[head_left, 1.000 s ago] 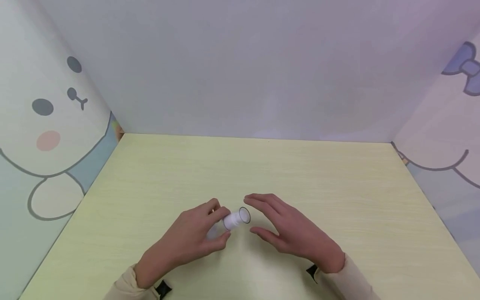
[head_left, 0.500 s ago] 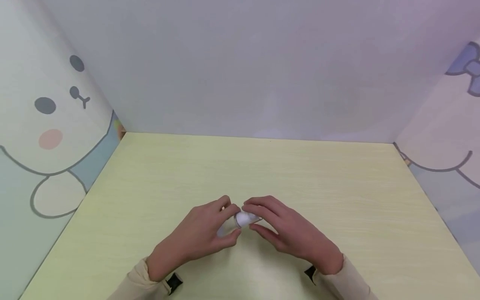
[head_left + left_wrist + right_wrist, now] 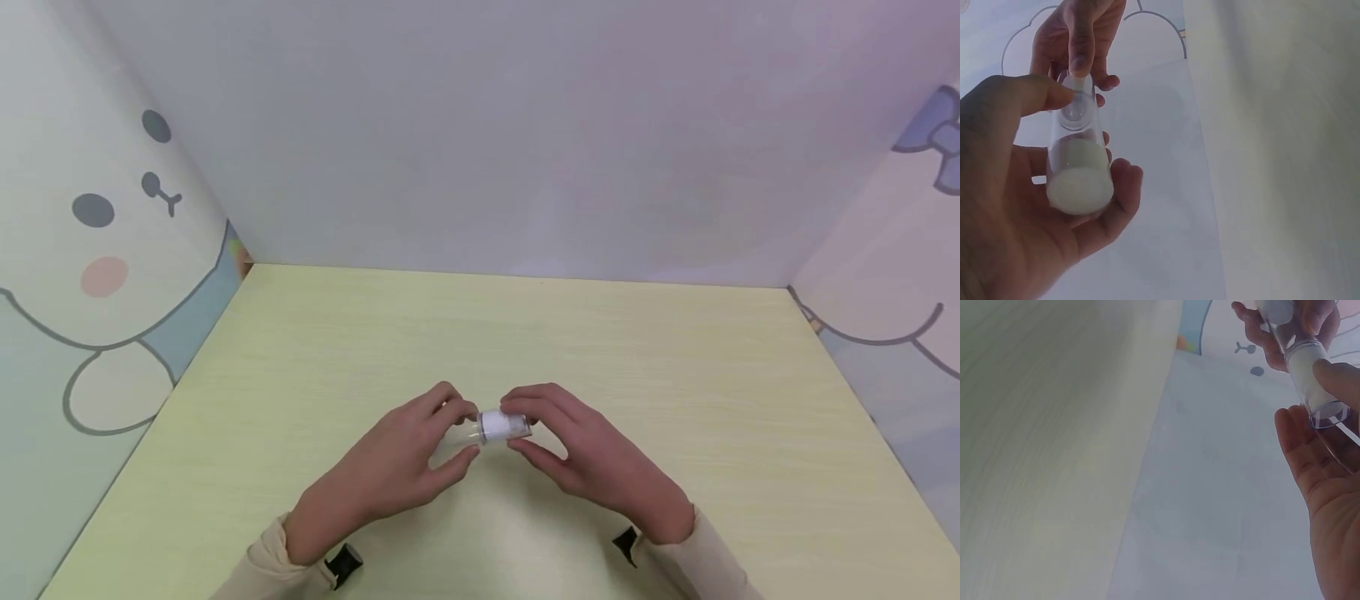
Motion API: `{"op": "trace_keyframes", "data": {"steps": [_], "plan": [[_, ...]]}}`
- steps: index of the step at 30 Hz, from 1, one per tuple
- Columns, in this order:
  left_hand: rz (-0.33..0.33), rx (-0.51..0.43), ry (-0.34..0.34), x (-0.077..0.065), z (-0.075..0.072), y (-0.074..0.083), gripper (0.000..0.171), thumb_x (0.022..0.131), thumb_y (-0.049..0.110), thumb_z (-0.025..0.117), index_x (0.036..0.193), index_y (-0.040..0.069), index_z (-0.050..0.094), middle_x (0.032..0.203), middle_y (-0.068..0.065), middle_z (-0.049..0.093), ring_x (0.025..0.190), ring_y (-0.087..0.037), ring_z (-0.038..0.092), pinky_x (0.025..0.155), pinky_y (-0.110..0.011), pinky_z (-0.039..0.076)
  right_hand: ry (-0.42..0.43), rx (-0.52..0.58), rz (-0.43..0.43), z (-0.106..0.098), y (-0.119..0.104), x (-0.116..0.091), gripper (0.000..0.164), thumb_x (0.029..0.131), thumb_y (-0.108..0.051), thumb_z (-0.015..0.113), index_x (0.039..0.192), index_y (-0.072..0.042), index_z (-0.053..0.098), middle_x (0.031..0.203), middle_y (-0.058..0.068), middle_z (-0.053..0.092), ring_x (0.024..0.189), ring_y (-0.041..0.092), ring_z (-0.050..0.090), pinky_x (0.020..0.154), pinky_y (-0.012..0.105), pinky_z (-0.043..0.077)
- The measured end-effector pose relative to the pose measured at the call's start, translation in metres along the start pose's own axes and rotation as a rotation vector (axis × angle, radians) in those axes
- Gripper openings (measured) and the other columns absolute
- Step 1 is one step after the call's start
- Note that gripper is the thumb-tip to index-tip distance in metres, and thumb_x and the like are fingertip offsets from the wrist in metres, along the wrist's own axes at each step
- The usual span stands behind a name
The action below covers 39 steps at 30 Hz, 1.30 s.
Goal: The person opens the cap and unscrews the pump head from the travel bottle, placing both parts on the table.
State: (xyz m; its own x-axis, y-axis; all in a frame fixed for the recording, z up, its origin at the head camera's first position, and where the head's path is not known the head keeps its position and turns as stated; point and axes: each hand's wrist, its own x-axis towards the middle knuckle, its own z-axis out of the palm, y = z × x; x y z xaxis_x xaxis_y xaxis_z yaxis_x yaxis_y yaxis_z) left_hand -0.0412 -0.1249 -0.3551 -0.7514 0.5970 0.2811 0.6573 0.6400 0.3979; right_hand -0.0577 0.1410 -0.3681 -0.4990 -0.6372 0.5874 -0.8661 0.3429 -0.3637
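A small clear bottle lies nearly level between the two hands, above the table. White material shows at its base end in the left wrist view. My left hand grips the bottle's body between thumb and fingers. Over the other end sits a clear cap with a white cylinder inside it. My right hand pinches this capped end, thumb on one side and fingers on the other. Fingers hide part of the bottle and cap in every view.
A pale wooden table spreads under both hands. A plain grey-white panel rises at its back edge. Side panels with cartoon animals stand at left and right. Black pieces are attached at both sleeve cuffs.
My left hand has carried the bottle rightward to the right hand, turning it nearly level. The right hand, apart from it at first, has come to pinch the capped end.
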Motion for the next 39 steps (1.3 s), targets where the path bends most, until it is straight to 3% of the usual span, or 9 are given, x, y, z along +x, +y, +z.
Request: {"op": "trace_keyframes", "data": {"steps": [4, 10, 18, 32, 39], "plan": [[0.005, -0.030, -0.001, 0.000, -0.001, 0.001, 0.030, 0.095, 0.025, 0.075, 0.121, 0.014, 0.065, 0.111, 0.004, 0.060, 0.085, -0.006, 0.059, 0.072, -0.018, 0.054, -0.001, 0.008, 0.019, -0.001, 0.000, 0.000, 0.039, 0.096, -0.015, 0.076, 0.131, -0.004, 0.061, 0.130, 0.004, 0.063, 0.106, 0.010, 0.061, 0.091, 0.018, 0.053], [-0.010, -0.034, -0.011, -0.001, -0.002, 0.005, 0.031, 0.099, 0.025, 0.072, 0.126, 0.013, 0.063, 0.115, 0.002, 0.062, 0.091, -0.007, 0.062, 0.077, -0.021, 0.056, 0.010, -0.051, 0.034, 0.001, -0.004, 0.001, 0.038, 0.103, -0.023, 0.067, 0.135, -0.004, 0.059, 0.131, 0.005, 0.060, 0.112, 0.014, 0.061, 0.098, 0.018, 0.052], [-0.004, -0.044, -0.017, -0.001, 0.001, 0.012, 0.029, 0.103, 0.027, 0.065, 0.129, 0.012, 0.061, 0.117, 0.003, 0.060, 0.091, -0.006, 0.057, 0.079, -0.020, 0.054, 0.072, -0.073, -0.030, 0.010, -0.011, 0.004, 0.033, 0.102, -0.025, 0.067, 0.128, -0.004, 0.063, 0.124, 0.006, 0.060, 0.108, 0.015, 0.062, 0.095, 0.021, 0.055], [0.012, 0.031, 0.043, -0.002, 0.004, 0.017, 0.031, 0.104, 0.027, 0.063, 0.131, 0.011, 0.058, 0.119, 0.001, 0.059, 0.097, -0.008, 0.055, 0.085, -0.024, 0.055, 0.228, 0.031, -0.012, 0.012, -0.015, 0.008, 0.031, 0.102, -0.025, 0.067, 0.122, 0.000, 0.066, 0.117, 0.009, 0.065, 0.102, 0.017, 0.065, 0.094, 0.017, 0.054], [-0.005, 0.007, 0.045, -0.004, 0.002, 0.020, 0.031, 0.106, 0.029, 0.059, 0.132, 0.013, 0.057, 0.119, 0.003, 0.057, 0.095, -0.006, 0.052, 0.083, -0.023, 0.053, 0.262, 0.096, -0.011, 0.011, -0.019, 0.010, 0.031, 0.101, -0.023, 0.070, 0.121, 0.001, 0.066, 0.114, 0.009, 0.065, 0.098, 0.016, 0.064, 0.088, 0.017, 0.055]]}}
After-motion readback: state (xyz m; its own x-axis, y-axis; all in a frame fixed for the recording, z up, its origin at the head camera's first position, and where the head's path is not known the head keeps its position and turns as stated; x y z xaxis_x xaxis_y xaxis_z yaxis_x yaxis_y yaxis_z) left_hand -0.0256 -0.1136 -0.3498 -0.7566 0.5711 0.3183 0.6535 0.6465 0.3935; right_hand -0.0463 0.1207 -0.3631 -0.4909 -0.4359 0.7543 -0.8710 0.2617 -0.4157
